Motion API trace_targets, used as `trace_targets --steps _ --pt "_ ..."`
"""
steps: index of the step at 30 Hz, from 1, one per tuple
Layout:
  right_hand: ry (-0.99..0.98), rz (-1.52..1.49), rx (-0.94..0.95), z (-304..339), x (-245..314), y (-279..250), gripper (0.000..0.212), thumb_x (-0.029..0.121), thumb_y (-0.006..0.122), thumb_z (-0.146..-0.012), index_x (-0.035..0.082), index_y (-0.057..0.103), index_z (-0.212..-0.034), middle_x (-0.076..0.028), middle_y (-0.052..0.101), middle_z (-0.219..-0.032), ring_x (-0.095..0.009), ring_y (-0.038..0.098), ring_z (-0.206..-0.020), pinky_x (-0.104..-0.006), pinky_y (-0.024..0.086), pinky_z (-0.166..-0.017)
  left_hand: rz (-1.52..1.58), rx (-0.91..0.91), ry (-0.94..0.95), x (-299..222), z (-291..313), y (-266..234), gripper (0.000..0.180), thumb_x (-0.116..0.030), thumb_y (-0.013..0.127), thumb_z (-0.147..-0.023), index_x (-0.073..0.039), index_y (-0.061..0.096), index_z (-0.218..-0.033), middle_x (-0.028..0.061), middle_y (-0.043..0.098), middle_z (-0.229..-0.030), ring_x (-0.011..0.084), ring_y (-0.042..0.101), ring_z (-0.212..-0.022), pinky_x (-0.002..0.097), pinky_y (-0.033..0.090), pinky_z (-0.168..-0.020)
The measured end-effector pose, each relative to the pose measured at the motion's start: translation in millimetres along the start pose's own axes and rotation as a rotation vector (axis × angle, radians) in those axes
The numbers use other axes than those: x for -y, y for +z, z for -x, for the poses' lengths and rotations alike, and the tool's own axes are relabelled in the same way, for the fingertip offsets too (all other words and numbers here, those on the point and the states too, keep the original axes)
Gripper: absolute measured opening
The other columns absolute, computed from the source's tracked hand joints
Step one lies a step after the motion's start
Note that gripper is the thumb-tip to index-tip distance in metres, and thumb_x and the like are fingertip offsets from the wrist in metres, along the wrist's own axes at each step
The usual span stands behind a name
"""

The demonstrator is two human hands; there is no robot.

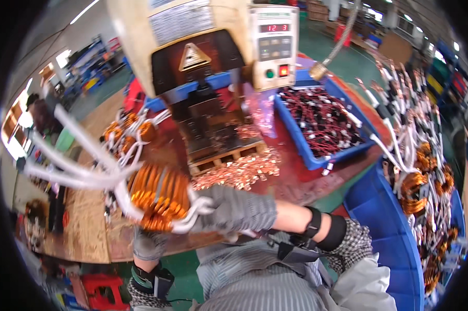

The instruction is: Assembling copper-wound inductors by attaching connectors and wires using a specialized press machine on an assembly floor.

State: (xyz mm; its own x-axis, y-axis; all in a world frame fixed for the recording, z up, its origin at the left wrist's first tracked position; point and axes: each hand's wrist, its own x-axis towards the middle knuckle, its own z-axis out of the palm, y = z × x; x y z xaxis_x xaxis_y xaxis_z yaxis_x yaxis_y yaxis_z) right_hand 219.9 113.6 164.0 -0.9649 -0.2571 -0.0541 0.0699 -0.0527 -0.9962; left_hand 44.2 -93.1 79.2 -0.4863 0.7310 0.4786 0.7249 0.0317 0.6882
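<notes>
A thick ring-shaped copper wire coil (160, 197) with white-sleeved leads (107, 179) is held up in front of me at the left, over the table's near edge. My left hand (150, 243), in a grey glove, is closed against its underside, and the coil hides most of the fingers. From the right, my gloved right hand (226, 208) grips the coil's side beside short white leads; its fingertips are partly hidden. Just beyond stands a press machine (200, 122) with a dark tooling area. Loose copper scraps (239, 168) lie heaped at its foot.
A control box (274, 49) with a lit display is on the machine's right. Blue bins of red-and-black wired parts (322, 124) and more coils (415, 192) stand at the right. Several coils (127, 132) lie at the back left. A red stool (102, 290) is below the wooden table (83, 233).
</notes>
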Motion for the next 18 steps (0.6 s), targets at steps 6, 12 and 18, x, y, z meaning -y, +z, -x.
trace_targets --steps 6,12,18 --pt "-0.123 0.27 -0.261 4.3 -23.3 2.5 0.061 0.039 0.059 -0.076 0.004 0.04 -0.122 -0.015 0.059 -0.096 -0.029 0.059 -0.082 -0.0343 0.047 -0.072 1.259 0.083 -0.129 -29.3 -14.4 66.2 0.084 -0.053 0.066 -0.063 -0.005 0.035 -0.124 0.0146 0.048 -0.115 0.0254 0.052 -0.095 0.0366 0.045 -0.082" --pt "0.017 0.566 -0.413 22.0 -47.9 -9.8 0.04 0.035 0.047 -0.086 0.005 0.045 -0.113 -0.018 0.057 -0.077 -0.032 0.057 -0.066 -0.0365 0.046 -0.058 1.409 -0.266 -0.237 15.4 -30.3 41.3 0.096 -0.064 0.06 -0.062 -0.004 0.028 -0.129 0.0169 0.041 -0.121 0.0313 0.045 -0.105 0.0435 0.039 -0.091" --pt "-0.347 0.801 -0.677 9.3 -57.2 -20.3 0.034 0.035 0.04 -0.088 0.003 0.055 -0.087 -0.014 0.048 -0.051 -0.03 0.052 -0.046 -0.0411 0.041 -0.043 1.601 -0.158 -0.295 26.9 -47.8 62.4 0.094 -0.063 0.062 -0.06 -0.003 0.033 -0.126 0.0176 0.044 -0.117 0.0308 0.047 -0.103 0.044 0.037 -0.093"
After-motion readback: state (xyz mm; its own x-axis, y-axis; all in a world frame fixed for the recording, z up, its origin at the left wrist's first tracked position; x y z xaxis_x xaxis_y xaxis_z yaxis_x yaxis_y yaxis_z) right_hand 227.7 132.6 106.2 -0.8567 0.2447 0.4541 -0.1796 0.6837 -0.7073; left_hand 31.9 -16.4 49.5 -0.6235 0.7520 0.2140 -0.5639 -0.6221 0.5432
